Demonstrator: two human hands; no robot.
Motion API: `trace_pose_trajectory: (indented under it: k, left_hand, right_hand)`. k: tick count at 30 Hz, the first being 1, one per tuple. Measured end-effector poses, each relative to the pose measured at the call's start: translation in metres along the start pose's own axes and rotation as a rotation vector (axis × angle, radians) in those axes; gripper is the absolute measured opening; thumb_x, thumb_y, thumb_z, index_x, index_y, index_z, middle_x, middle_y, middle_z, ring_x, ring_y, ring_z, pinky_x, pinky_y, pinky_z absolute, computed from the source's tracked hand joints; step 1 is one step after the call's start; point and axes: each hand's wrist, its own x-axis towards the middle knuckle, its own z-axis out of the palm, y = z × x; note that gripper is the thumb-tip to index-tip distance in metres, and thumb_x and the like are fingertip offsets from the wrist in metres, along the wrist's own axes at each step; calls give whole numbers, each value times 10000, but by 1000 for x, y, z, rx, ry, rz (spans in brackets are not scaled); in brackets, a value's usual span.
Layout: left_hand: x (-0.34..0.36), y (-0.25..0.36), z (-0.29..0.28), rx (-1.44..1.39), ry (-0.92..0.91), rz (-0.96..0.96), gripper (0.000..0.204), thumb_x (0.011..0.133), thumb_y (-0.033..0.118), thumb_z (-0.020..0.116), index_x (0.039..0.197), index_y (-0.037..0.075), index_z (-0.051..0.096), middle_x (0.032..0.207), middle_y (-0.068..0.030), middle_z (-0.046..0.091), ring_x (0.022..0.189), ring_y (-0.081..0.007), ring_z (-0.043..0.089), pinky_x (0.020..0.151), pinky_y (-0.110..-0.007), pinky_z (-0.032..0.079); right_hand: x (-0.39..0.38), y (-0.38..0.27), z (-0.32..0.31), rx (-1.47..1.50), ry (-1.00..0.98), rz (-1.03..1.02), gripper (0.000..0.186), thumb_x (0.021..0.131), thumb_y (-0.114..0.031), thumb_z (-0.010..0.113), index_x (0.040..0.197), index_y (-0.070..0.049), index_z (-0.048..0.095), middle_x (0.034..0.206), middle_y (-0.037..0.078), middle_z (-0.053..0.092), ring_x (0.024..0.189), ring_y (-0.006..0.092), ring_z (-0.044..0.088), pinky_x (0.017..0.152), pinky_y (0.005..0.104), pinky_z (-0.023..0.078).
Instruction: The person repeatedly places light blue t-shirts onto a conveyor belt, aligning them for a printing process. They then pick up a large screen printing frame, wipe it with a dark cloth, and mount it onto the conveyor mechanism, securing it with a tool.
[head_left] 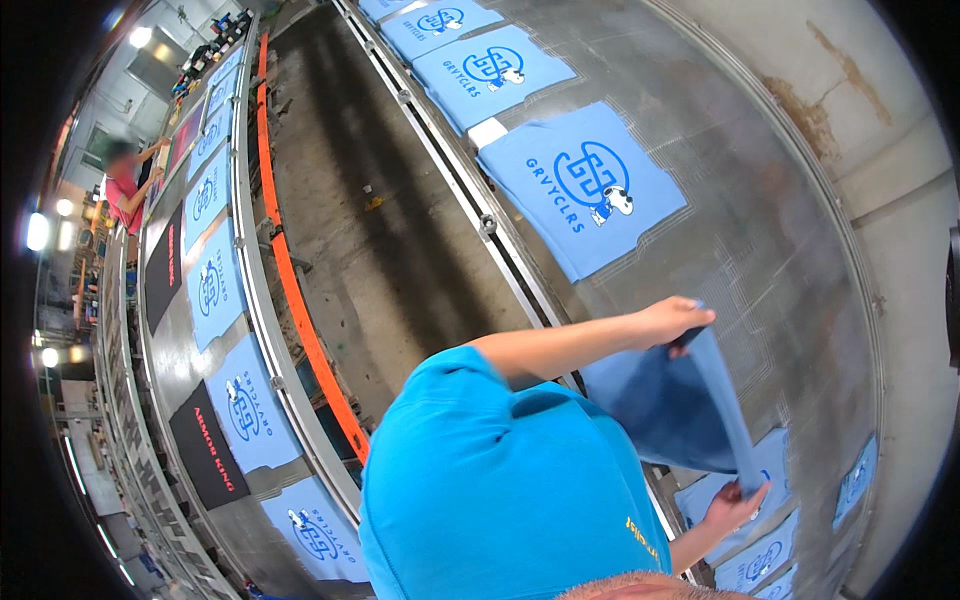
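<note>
While the left hand (672, 321) is gripping the far end of a blue cloth piece (660, 408), the right hand (732, 508) is holding its near end, so the cloth is hanging between the two, its darker face showing and a paler strip running along its right edge. The left hand's fingers are closing together on the cloth, and the right hand's fingers are pinching its corner. The cloth is blurring slightly, and I cannot tell whether its lower part is touching the grey table (740, 250). Just beyond the left hand, a light blue printed panel (590, 190) is lying flat on that table, with another printed panel (495, 68) resting farther off. On the near right, a small blue panel (855, 482) is lying close to the table's outer edge. Across the floor to the left, past an orange rail (290, 275), a second table (170, 355) is bearing more blue panels and a black piece (205, 445) with red lettering. At the far left, a co-worker in a red top (125, 200) is standing beside it.
</note>
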Motion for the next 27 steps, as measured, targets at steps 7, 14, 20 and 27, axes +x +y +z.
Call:
trace_pose_trajectory:
  k: [7, 14, 20, 27]
  left_hand:
    - [47, 103, 81, 166, 30, 481, 332, 976, 350, 575, 904, 26, 581, 825, -47, 579, 787, -120, 570, 704, -336, 501]
    - [13, 50, 43, 217, -4, 341, 363, 965, 329, 594, 1087, -8, 648, 966, -93, 665, 846, -171, 650, 679, -323, 566]
    - [5, -63, -38, 555, 185, -106, 383, 913, 333, 634, 1064, -16, 671, 919, -120, 685, 884, -201, 680, 718, -358, 561]
    - [-39, -76, -176, 313, 81, -244, 287, 946, 293, 654, 1089, 44, 658, 934, -65, 672, 796, -137, 633, 698, -294, 551]
  right_hand:
    - [32, -110, 32, 254, -147, -16, 434, 908, -365, 690, 1126, -5, 586, 878, 98, 592, 766, 167, 541, 702, 250, 442]
    - [19, -45, -43, 166, -148, 279, 390, 916, -393, 675, 951, -14, 592, 765, 59, 597, 691, 130, 553, 636, 216, 450]
    - [-34, 78, -45, -684, -289, 362, 304, 957, -300, 631, 857, -17, 582, 710, 47, 574, 605, 108, 533, 535, 238, 433]
    - [-176, -69, 242, -8, -693, -95, 245, 986, -255, 573, 989, -15, 619, 1083, 143, 612, 935, 190, 568, 877, 331, 446]
